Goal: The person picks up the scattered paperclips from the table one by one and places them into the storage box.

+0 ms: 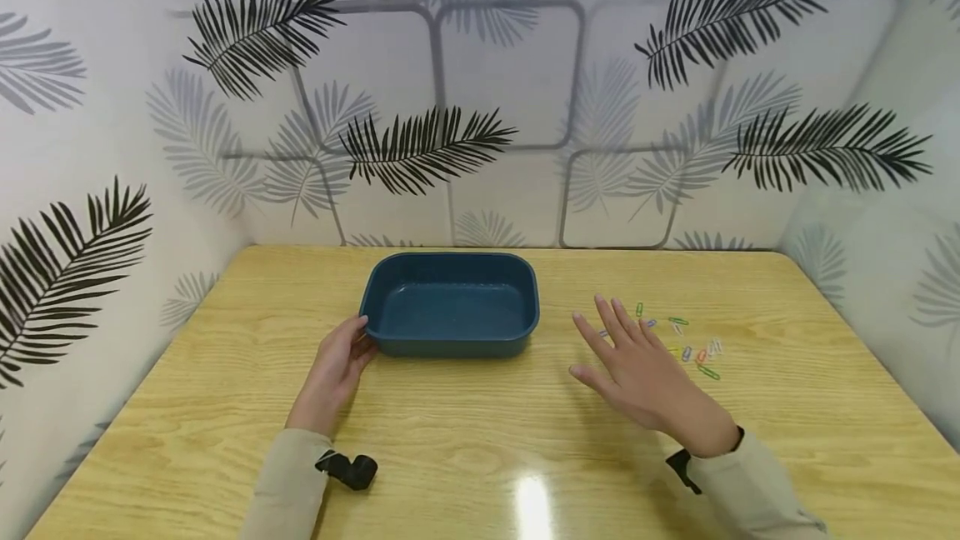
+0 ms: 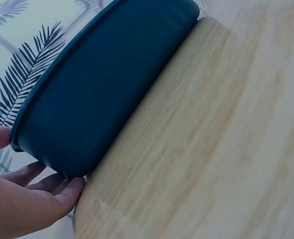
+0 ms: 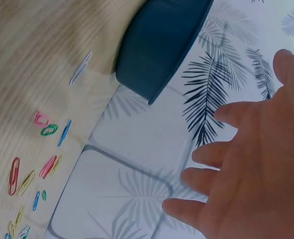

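Note:
A dark blue rectangular plastic basin (image 1: 450, 348) stands upright on the wooden table. My left hand (image 1: 339, 373) holds its front left corner. In the left wrist view, the thumb is at the basin's rim and the fingers (image 2: 69, 196) curve against the lower wall. To the basin's right, my right hand (image 1: 648, 382) hovers with its fingers spread and nothing in them. Colourful paper clips lie scattered just beyond and beside that hand, among them a green clip (image 1: 708, 372) and a red clip (image 3: 14, 177). Part of the clips is hidden behind the right hand in the head view.
The wood-grain table (image 1: 450, 448) runs back to a wall (image 1: 510, 190) covered in leaf-patterned paper, with more such wall on both sides. A black strap with a small device (image 1: 352, 471) sits at the left sleeve. Light glares on the table's front.

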Demonstrator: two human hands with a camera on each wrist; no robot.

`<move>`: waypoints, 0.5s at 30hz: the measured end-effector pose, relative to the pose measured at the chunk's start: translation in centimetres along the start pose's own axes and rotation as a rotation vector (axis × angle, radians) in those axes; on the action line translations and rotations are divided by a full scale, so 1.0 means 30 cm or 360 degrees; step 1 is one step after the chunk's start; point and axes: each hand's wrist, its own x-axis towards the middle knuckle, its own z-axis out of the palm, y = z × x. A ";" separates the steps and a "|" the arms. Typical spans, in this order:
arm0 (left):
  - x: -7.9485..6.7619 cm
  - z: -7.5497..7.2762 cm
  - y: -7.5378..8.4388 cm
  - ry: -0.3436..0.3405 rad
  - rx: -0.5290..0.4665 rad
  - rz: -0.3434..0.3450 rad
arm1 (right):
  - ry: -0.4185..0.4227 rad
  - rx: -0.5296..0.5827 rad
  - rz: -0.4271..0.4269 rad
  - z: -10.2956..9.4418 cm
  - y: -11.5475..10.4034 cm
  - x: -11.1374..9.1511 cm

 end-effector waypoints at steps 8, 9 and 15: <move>0.001 -0.009 -0.017 -0.0023 0.0024 0.0004 | 0.0007 0.0109 0.0054 -0.036 0.038 -0.008; 0.001 -0.009 -0.019 -0.0026 0.0034 0.0009 | 0.0007 0.0121 0.0064 -0.039 0.041 -0.007; -0.002 -0.003 -0.029 -0.0010 0.0046 0.0074 | -0.0033 0.0176 0.0081 -0.064 0.070 0.011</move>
